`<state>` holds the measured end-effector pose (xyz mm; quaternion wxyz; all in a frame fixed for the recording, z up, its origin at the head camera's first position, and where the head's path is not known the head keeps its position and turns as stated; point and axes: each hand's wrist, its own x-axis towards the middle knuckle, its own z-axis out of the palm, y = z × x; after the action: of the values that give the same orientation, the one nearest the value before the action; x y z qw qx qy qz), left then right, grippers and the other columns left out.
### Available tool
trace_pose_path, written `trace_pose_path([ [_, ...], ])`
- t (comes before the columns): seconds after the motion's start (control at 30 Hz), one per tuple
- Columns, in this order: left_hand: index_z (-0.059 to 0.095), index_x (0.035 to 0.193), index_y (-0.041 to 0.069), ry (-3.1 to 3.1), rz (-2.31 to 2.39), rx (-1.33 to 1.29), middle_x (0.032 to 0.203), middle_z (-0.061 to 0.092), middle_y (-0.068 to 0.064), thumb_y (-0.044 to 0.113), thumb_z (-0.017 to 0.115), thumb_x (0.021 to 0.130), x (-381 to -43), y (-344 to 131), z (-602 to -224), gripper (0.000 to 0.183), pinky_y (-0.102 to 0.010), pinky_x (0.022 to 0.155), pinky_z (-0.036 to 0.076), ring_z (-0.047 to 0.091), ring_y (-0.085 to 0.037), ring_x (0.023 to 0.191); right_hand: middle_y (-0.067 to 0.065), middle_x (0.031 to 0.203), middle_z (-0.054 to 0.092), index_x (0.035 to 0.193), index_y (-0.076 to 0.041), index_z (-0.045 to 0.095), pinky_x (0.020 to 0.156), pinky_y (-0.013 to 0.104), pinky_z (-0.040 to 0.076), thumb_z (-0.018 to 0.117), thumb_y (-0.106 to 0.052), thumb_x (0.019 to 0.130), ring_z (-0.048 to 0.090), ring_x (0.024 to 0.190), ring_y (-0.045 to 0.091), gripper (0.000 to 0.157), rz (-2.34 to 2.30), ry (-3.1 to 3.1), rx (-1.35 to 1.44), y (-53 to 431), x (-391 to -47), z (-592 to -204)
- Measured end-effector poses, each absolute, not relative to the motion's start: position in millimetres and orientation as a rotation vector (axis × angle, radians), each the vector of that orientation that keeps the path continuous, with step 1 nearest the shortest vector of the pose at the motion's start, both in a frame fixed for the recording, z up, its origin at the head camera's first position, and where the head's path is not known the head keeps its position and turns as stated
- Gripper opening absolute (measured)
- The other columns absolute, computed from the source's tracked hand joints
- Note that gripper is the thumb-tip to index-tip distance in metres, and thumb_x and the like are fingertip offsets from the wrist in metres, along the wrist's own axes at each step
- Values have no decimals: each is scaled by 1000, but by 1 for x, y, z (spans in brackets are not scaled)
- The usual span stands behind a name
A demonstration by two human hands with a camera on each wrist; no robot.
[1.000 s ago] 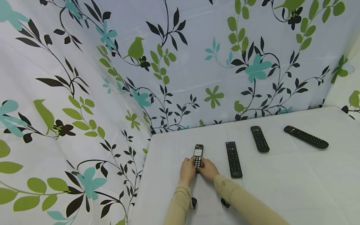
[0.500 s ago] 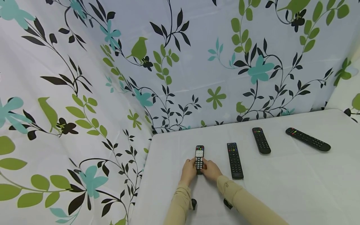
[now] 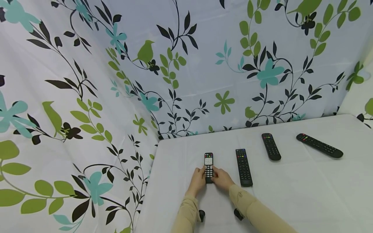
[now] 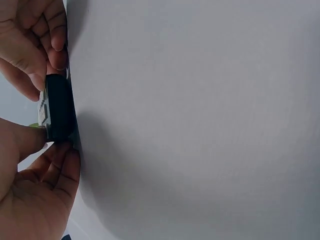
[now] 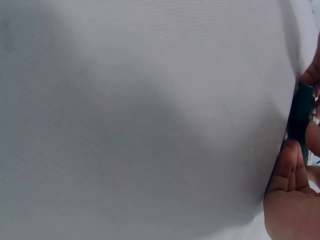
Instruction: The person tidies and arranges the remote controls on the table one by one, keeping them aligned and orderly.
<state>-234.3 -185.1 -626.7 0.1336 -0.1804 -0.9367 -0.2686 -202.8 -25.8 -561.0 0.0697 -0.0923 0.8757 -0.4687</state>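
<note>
Both hands held one small remote on the white table.

Your left hand (image 3: 197, 180) and your right hand (image 3: 222, 179) pinched the near end of the small remote (image 3: 208, 167) from both sides, at the near left part of the table (image 3: 291, 194). Three black remotes lay to the right: one (image 3: 243, 167) just beside, one (image 3: 271, 146) farther, one (image 3: 319, 145) at the far right.

Even, bright, diffuse light fills the head view; the white tabletop (image 3: 291, 194) shows no glare and only faint shadows. The wide lens bends the patterned curtain (image 3: 87, 81) at the left edge. Both wrist views are soft and close, with broad grey shadows across the cloth and blurred fingers (image 4: 30, 45) at the edges.
</note>
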Motion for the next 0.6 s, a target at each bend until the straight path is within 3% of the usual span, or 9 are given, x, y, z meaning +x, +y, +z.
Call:
trace_pose_path([
  [0.1, 45, 127, 5, -2725, -906, -523, 81, 47, -7, 20, 44, 91, -224, -181, -616, 39, -23, 61, 38, 42, -11, 66, 1, 70, 47, 128, 1, 41, 56, 23, 32, 62, -9, 76, 39, 61, 12, 57, -1425, 2618, -256, -22, -198, -559],
  [0.17, 49, 121, -3, -2792, -953, -442, 80, 49, -12, 10, 50, 86, -204, -168, -581, 37, -27, 60, 39, 43, -16, 66, 1, 70, 47, 128, 1, 41, 56, 24, 32, 62, -9, 76, 39, 62, 12, 57, -1427, 2617, -261, -19, -194, -558],
  [0.27, 51, 118, -7, -2843, -899, -382, 80, 48, -12, 3, 52, 83, -190, -158, -561, 36, -27, 61, 39, 43, -15, 66, 1, 71, 48, 128, 0, 41, 58, 24, 33, 62, -9, 76, 40, 64, 12, 57, -1434, 2608, -256, -14, -190, -558],
  [0.6, 50, 120, -4, -2850, -920, -339, 82, 50, -8, 5, 51, 84, -185, -146, -564, 37, -25, 64, 41, 44, -10, 68, 0, 74, 51, 128, -3, 43, 59, 22, 36, 63, -10, 76, 43, 65, 9, 56, -1445, 2621, -252, 1, -186, -565],
])
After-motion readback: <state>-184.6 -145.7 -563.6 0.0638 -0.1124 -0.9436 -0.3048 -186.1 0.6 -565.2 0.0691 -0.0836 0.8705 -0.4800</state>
